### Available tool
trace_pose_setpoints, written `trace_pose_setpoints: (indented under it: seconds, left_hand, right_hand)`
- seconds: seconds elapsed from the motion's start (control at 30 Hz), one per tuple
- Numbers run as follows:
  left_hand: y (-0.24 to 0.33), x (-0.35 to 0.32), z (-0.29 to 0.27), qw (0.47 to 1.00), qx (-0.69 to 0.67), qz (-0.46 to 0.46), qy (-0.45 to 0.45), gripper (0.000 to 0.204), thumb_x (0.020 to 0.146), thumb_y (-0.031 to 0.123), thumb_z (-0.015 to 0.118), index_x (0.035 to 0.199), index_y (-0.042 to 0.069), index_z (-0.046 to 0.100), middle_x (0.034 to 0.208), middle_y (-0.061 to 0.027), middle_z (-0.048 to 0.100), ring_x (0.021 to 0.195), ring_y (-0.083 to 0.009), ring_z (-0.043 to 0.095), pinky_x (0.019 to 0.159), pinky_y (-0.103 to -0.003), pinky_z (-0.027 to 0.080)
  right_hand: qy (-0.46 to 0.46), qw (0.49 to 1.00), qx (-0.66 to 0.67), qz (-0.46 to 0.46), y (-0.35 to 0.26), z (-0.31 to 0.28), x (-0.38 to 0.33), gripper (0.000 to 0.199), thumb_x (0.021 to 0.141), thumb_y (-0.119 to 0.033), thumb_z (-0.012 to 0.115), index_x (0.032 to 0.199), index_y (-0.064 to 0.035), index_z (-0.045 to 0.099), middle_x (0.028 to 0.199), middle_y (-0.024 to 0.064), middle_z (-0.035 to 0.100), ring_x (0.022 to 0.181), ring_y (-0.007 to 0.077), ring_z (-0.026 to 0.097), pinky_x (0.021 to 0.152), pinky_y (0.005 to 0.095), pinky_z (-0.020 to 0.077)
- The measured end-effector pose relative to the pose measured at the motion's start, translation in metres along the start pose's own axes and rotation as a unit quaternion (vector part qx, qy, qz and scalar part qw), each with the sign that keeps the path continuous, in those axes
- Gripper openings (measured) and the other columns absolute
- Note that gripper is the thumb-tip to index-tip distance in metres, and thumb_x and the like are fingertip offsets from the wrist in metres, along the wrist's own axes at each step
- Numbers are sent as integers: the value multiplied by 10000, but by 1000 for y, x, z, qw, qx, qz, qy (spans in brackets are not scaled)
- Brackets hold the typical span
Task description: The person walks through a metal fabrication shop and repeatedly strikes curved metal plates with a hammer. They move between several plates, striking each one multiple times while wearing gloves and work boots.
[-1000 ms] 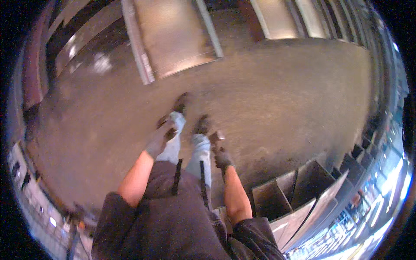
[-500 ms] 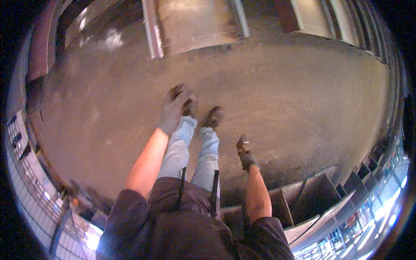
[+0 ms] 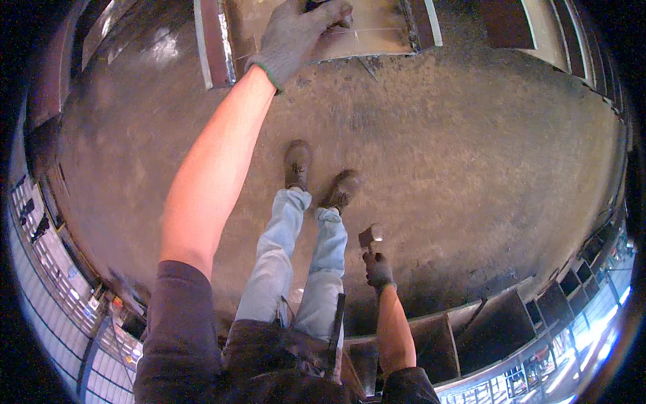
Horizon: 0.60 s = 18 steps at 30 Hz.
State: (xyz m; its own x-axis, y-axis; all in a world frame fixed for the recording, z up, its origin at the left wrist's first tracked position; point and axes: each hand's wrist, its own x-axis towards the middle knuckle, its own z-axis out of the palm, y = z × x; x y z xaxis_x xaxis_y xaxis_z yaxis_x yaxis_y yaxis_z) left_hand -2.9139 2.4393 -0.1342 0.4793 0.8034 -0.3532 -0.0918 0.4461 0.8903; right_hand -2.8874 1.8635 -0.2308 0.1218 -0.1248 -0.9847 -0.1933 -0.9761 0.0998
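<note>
My left hand (image 3: 293, 37), in a grey knit glove with a green cuff, is stretched far forward over a tan, flat-faced panel (image 3: 377, 40) between dark upright edges. Its fingers are curled; a small dark thing shows at them by the upper rim, too cut off to name. Low on my right side, my right hand (image 3: 379, 271), in a dark glove, is closed round the handle of a hammer (image 3: 370, 236). The hammer's blocky dark head points forward, with one bright face, over the floor and apart from other things.
I stand on a worn brown floor (image 3: 457, 155) in dark boots (image 3: 297, 163). Dark metal compartments (image 3: 498, 316) line the space behind me at the right. More upright panels (image 3: 508, 23) stand ahead at the right, and a reddish-brown one (image 3: 50, 81) at the far left.
My left hand has gone from above my boots forward to the panel. My right hand has shifted slightly back with the hammer. The panel now lies nearer, my view having moved.
</note>
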Motion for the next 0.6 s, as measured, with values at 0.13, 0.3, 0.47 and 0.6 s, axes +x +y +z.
trace_pose_setpoints:
  seconds: [0.13, 0.3, 0.47, 0.6]
  left_hand:
    - [-16, 26, -10, 997, -28, 29, -69, 277, 987, 104, 694, 1195, -33, 573, 1032, -73, 655, 929, -161, 662, 815, -314, 577]
    - [-17, 22, -5, 998, 41, 37, -40, 274, 983, 93, 692, 1184, -52, 573, 1009, -86, 655, 905, -167, 665, 796, -314, 571]
    - [-15, 26, -8, 993, -64, 48, -91, 361, 970, 122, 721, 1220, -89, 568, 1047, -102, 667, 900, -177, 675, 803, -323, 578]
    - [-12, 18, -6, 994, 84, 49, -41, 405, 964, 144, 735, 1237, -96, 558, 1050, -111, 666, 920, -180, 674, 831, -332, 585]
  right_hand:
    - [-17, 1000, 6, -5, -27, 6, 6, 397, 951, -490, 644, 1054, -115, 563, 682, 5, 495, 508, 148, 485, 438, 326, 383]
    - [10, 999, 47, -9, -30, 9, 14, 397, 946, -479, 649, 1080, -124, 531, 692, 6, 483, 505, 151, 467, 438, 335, 383]
    - [16, 996, 93, 10, -32, 9, 33, 397, 934, -464, 665, 1089, -136, 504, 698, 9, 471, 510, 160, 462, 435, 351, 384]
    - [18, 994, 97, 36, -12, 5, 45, 383, 933, -447, 678, 1075, -140, 500, 685, 9, 466, 509, 159, 462, 429, 351, 381]
